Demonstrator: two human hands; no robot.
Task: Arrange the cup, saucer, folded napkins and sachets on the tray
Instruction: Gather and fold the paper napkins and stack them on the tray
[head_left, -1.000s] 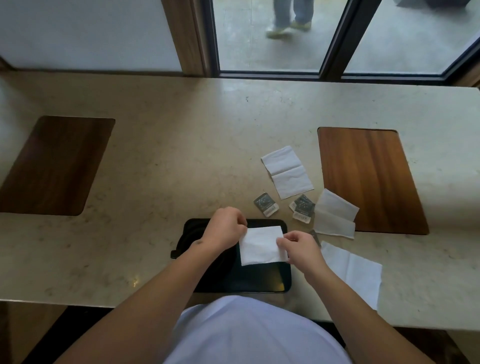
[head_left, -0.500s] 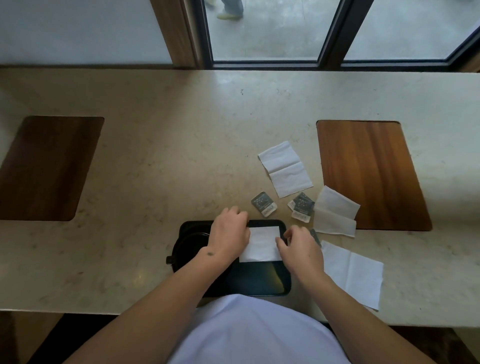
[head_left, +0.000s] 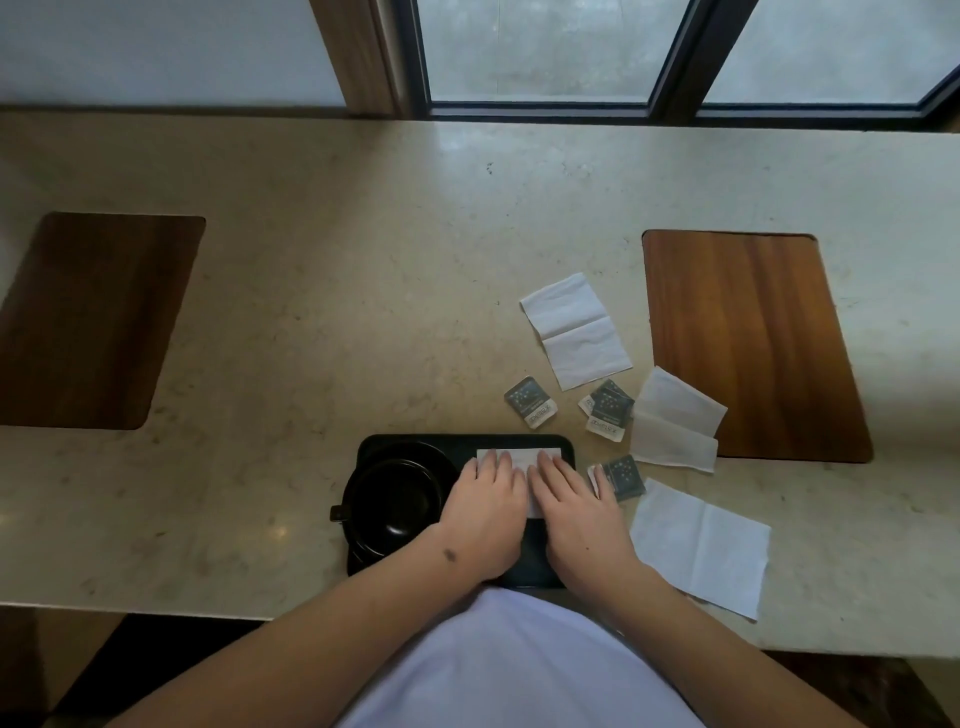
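Observation:
A black tray lies at the counter's near edge. On its left half a black cup sits on a black saucer. A folded white napkin lies on the tray's right half. My left hand and my right hand lie flat on it with straight fingers, pressing it down. Three more white napkins lie on the counter: one behind the tray, one to the right, one near right. Several dark sachets lie between them.
Wooden inlay panels sit in the beige stone counter at left and right. A window with dark frames runs along the far edge. The counter's near edge is by my body.
Both hands went from pinching the napkin above the tray to lying flat on it. The napkin now rests on the tray. The person outside the window is gone from view.

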